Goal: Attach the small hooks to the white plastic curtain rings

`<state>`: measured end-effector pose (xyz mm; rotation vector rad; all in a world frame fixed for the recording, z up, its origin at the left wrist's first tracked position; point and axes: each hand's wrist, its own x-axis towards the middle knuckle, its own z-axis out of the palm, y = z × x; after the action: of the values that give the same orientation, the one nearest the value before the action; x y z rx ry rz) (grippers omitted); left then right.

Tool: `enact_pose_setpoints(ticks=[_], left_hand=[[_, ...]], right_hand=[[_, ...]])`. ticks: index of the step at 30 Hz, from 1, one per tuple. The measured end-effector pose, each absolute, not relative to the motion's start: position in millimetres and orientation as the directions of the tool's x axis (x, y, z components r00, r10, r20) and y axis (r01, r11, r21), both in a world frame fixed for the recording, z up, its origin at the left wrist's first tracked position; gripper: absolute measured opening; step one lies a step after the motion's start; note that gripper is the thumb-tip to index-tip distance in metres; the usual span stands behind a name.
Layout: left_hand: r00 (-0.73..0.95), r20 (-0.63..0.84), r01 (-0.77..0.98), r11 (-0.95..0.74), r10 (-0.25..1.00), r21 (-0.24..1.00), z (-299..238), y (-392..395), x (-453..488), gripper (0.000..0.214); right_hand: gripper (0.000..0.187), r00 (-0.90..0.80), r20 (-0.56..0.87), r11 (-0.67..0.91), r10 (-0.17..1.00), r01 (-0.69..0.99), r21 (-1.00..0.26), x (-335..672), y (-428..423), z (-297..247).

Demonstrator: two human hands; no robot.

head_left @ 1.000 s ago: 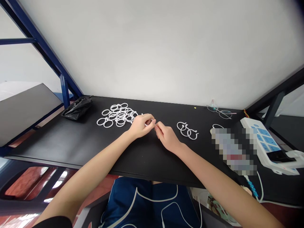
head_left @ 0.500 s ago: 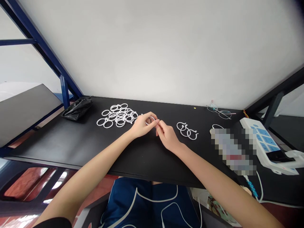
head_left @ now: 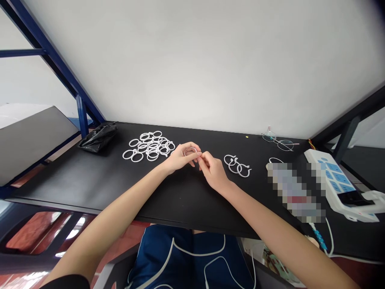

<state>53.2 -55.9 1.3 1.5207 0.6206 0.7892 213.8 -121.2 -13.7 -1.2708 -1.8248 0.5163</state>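
My left hand [head_left: 180, 157] holds a white plastic ring [head_left: 190, 151] in its fingertips, just above the black tabletop [head_left: 90, 178]. My right hand [head_left: 213, 171] is pinched against the ring's right side, its fingers meeting those of my left hand. Part of the ring is hidden by my fingers. To the left of my left hand lies a loose pile of similar white rings [head_left: 152, 145]. To the right of my right hand, a small group of white rings [head_left: 237, 165] lies linked or overlapping.
A crumpled black plastic bag [head_left: 98, 137] lies at the table's back left. Wire-framed glasses [head_left: 278, 142] rest at the back right. A pixelated object [head_left: 296, 192] and a white power strip with blue sockets [head_left: 333, 180] lie at the right. Blue metal framing [head_left: 81, 114] stands at the left.
Both hands have moved closer together, and the ring has shifted up and to the right. The pile and the small group of rings have not moved.
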Motion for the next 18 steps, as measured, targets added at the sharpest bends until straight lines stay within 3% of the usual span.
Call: enact_pose_setpoints(ticks=[5, 8, 12, 15, 18], left_hand=[[0.583, 0.089, -0.079, -0.052, 0.808, 0.996, -2.9, -54.8, 55.3, 0.026], [0.468, 0.023, -0.162, 0.060, 0.883, 0.985, -5.4, -51.9, 56.2, 0.026], [0.258, -0.063, -0.340, 0.151, 0.964, 0.928, -8.9, -42.9, 52.7, 0.030], [0.136, -0.067, -0.395, 0.116, 0.988, 0.911, -11.4, -36.8, 48.8, 0.035], [0.092, -0.032, -0.377, 0.064, 0.995, 0.924, -13.5, -35.1, 47.5, 0.036]], right_hand=[[0.020, -0.082, 0.422, 0.386, 0.903, 0.586, -0.712, 213.1, -120.7, -12.1], [0.017, -0.061, 0.467, 0.406, 0.882, 0.598, -0.691, 213.9, -119.1, -11.1], [0.007, -0.083, 0.526, 0.390, 0.846, 0.769, -0.507, 214.9, -117.2, -12.2], [0.023, -0.060, 0.465, 0.244, 0.883, 0.906, -0.346, 215.3, -116.5, -16.7], [0.039, -0.038, 0.297, 0.118, 0.954, 0.960, -0.256, 216.5, -116.1, -22.3]])
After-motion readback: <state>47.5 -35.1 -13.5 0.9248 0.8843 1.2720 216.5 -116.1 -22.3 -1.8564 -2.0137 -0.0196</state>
